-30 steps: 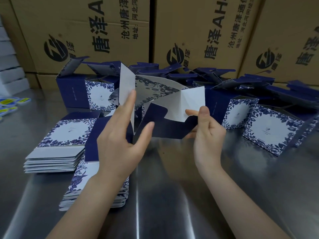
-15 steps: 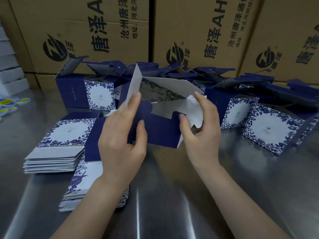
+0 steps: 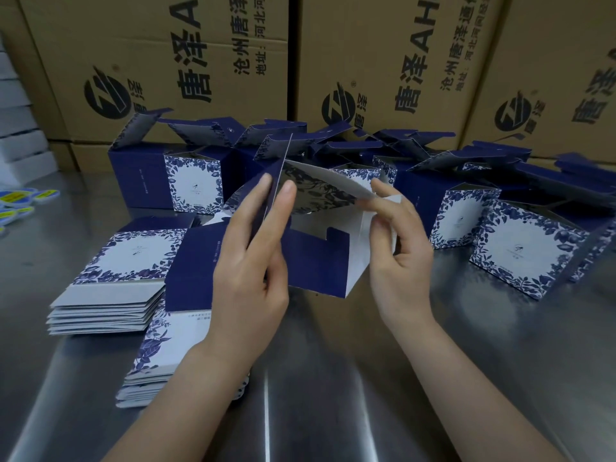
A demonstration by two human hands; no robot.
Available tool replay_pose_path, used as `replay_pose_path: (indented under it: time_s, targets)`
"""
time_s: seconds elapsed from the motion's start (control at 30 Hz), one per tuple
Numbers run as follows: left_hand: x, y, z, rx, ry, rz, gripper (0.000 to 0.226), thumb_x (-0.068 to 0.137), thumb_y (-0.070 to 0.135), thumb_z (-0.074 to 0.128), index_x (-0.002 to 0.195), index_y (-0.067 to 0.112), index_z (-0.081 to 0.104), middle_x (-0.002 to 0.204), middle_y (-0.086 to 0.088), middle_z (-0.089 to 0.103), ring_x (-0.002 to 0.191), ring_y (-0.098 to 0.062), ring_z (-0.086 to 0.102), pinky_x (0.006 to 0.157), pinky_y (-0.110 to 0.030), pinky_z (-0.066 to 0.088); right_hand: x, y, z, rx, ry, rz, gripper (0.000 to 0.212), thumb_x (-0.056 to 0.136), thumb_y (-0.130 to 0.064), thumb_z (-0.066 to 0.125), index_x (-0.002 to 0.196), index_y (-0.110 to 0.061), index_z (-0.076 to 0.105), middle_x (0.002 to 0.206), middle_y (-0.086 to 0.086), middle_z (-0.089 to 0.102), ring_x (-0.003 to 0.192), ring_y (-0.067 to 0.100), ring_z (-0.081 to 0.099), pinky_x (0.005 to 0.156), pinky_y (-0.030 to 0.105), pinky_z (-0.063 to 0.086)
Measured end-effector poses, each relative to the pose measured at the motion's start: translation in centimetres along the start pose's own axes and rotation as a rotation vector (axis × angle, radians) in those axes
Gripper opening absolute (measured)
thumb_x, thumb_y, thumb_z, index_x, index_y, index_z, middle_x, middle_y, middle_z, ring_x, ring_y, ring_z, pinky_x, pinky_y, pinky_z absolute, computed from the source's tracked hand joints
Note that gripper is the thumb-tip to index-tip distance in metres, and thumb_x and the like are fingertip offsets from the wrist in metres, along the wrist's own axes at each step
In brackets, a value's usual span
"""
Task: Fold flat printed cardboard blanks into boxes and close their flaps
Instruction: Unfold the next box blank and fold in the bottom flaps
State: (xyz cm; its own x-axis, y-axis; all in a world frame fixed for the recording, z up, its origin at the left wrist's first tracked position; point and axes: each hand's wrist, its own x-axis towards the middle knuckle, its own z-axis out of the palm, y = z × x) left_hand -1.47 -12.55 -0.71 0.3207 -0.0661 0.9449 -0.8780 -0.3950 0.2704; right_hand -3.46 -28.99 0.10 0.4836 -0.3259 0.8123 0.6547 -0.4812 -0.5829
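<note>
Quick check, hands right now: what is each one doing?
Left hand: holds the half-folded box by its left wall.
Right hand: pinches the same box at its right side.

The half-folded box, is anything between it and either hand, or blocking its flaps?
Nothing visible does. The left hand and the right hand both hold the half-folded box directly; the finished boxes stand behind it, not among its flaps.

Dim, bluish; table glare streaks (edges bowed).

Packing workshop, steel table, stacked shipping cartons
</note>
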Motion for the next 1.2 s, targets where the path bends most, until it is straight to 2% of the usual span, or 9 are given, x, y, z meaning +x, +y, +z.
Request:
replay_pose_path:
  time_s: [0.1,0.23,0.37,0.53,0.63,0.8,0.9,1.07,1.2]
  targets:
    - [-0.1,0.0,0.0,-0.078,-0.060,-0.009,0.082,0.087,-0.021,0.046,0.151,0.024,0.020,0.154,-0.013,0.033,0.146,-0.011,0.029,0.115,-0.020,0.026,0.0,-0.2,-0.1,-0.007,-0.067,-0.012,0.046,0.094,0.002,0.043,0.129,-0.027,0.054,0.137,-0.007,0.054,0.127,-0.003,0.046,0.102,0.012,0.035]
    - [-0.4,-0.1,0.2,-0.109,-0.092,-0.076,0.081,0.091,-0.013,0.045,0.155,0.027,0.017,0.155,-0.004,0.037,0.146,-0.015,0.033,0.116,-0.027,0.030,0.1,-0.1,-0.3,0.054,-0.128,0.076,0.050,0.096,-0.018,0.041,0.137,-0.046,0.035,0.142,-0.035,0.039,0.138,0.000,0.034,0.114,0.021,0.029]
    - [-0.4,-0.4,0.2,-0.025,-0.116,-0.037,0.058,0.089,-0.016,0.043,0.141,0.009,0.049,0.157,-0.012,0.033,0.146,-0.018,0.031,0.114,-0.025,0.031,0.3,0.1,-0.5,0.152,-0.164,0.135,0.047,0.097,-0.030,0.037,0.143,-0.043,0.034,0.151,-0.021,0.036,0.143,0.003,0.028,0.118,0.045,0.025]
    - [-0.5,0.0,-0.1,-0.060,-0.180,-0.153,0.040,0.093,0.006,0.049,0.131,0.014,0.061,0.159,-0.015,0.027,0.148,-0.018,0.027,0.112,-0.017,0.029,0.9,0.4,-0.9,0.322,-0.236,0.134,0.054,0.093,-0.023,0.036,0.147,-0.027,0.033,0.156,0.001,0.034,0.146,0.016,0.027,0.117,0.055,0.021]
    - [-0.5,0.4,-0.2,-0.084,-0.194,-0.255,0.038,0.095,0.026,0.048,0.130,0.020,0.062,0.159,-0.008,0.030,0.147,-0.020,0.030,0.114,-0.038,0.035,1.3,0.7,-1.4,0.372,-0.302,0.162,0.066,0.084,-0.004,0.030,0.145,-0.028,0.036,0.156,0.007,0.034,0.146,0.022,0.026,0.116,0.058,0.020]
    - [-0.1,0.5,-0.3,0.006,-0.103,-0.266,0.032,0.091,0.006,0.055,0.119,0.011,0.070,0.146,-0.009,0.047,0.129,-0.034,0.051,0.100,-0.052,0.045,1.5,0.6,-1.8,0.379,-0.368,0.223,0.072,0.081,-0.004,0.032,0.143,-0.039,0.039,0.154,0.004,0.037,0.144,0.026,0.031,0.115,0.057,0.025]
    - [-0.1,0.3,-0.2,-0.002,-0.060,-0.277,0.030,0.090,0.006,0.057,0.116,0.012,0.072,0.142,-0.009,0.051,0.122,-0.032,0.055,0.097,-0.049,0.047,1.3,0.3,-1.7,0.311,-0.367,0.191,0.063,0.088,-0.018,0.049,0.144,-0.046,0.036,0.148,-0.001,0.045,0.137,0.019,0.040,0.106,0.031,0.041]
    - [-0.3,0.3,0.0,-0.039,-0.023,-0.283,0.027,0.092,-0.002,0.060,0.114,0.007,0.072,0.141,-0.011,0.052,0.129,-0.011,0.049,0.103,-0.016,0.038,1.0,0.2,-1.2,0.233,-0.294,0.145,0.068,0.079,-0.025,0.074,0.134,-0.044,0.039,0.125,-0.019,0.057,0.119,0.005,0.052,0.089,0.027,0.049]
    - [-0.3,0.5,0.1,-0.047,0.022,-0.242,0.028,0.090,-0.004,0.058,0.114,0.003,0.071,0.138,-0.015,0.053,0.126,0.003,0.046,0.101,-0.010,0.035,0.8,0.3,-0.9,0.236,-0.167,0.151,0.063,0.073,-0.010,0.077,0.119,-0.038,0.044,0.121,-0.014,0.058,0.109,0.000,0.053,0.081,0.020,0.046]
